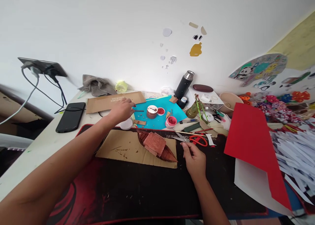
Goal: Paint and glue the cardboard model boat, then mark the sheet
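A small model boat [155,144], reddish brown with a boxy cabin, rests on a flat piece of cardboard [118,146] stained with brown paint. My left hand [123,110] is over the far side of the desk, fingers closed at one end of a thin dark stick [139,111] above the blue sheet [154,121]. Right of the boat, my right hand [195,157] pinches a small piece too tiny to name, near the blades of red-handled scissors [199,140]. Open paint pots stand on the sheet: a brown-and-white one [152,112] and a pink one [171,122].
A black flask [183,85] leans near the wall, beside a jar with green sticks [194,109]. A phone [71,117] lies at left. A red folded sheet [251,136] and a heap of white paper strips [295,156] fill the right. A cardboard strip [98,105] lies behind my left hand.
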`<state>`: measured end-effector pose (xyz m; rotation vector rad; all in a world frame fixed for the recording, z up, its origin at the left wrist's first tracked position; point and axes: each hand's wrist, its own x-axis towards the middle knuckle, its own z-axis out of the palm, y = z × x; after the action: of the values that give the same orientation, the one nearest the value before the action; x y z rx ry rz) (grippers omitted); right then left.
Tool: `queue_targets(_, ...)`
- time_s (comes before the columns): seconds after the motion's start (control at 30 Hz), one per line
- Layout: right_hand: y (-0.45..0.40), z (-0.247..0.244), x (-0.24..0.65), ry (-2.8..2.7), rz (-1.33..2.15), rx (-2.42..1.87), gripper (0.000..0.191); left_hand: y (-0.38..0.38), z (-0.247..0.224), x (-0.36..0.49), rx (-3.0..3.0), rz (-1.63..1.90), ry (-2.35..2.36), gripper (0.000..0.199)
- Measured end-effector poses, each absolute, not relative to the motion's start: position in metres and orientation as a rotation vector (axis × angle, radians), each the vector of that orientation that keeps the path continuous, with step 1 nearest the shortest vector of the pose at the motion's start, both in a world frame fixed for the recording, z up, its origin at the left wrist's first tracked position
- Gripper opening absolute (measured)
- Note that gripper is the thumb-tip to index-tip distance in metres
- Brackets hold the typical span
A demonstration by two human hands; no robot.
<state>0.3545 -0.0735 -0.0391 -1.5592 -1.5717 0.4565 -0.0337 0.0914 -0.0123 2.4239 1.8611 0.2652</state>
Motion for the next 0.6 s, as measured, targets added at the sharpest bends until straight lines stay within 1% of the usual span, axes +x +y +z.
queue_targets(0.1,-0.0737,-0.0389,0.3545,-1.569,0.479,-1.558,0.049,0.0936,-0.0162,-0.032,2.432,0.199,1.888,0.036)
queue_targets(0.27,-0.0737,-0.039,0.3546,-1.554,0.51,-1.552,0.044,0.0975,-0.0203,-0.0319,2.406,0.113,1.92,0.027)
queue_targets(0.43,-0.0741,-0.0391,0.3547,-1.558,0.52,-1.554,0.042,0.1006,-0.0221,-0.0317,2.356,0.076,1.943,0.04)
queue_targets(0.6,-0.0736,-0.0396,0.3552,-1.567,0.517,-1.561,0.046,0.0982,-0.0201,-0.0299,2.26,0.144,1.956,0.042)
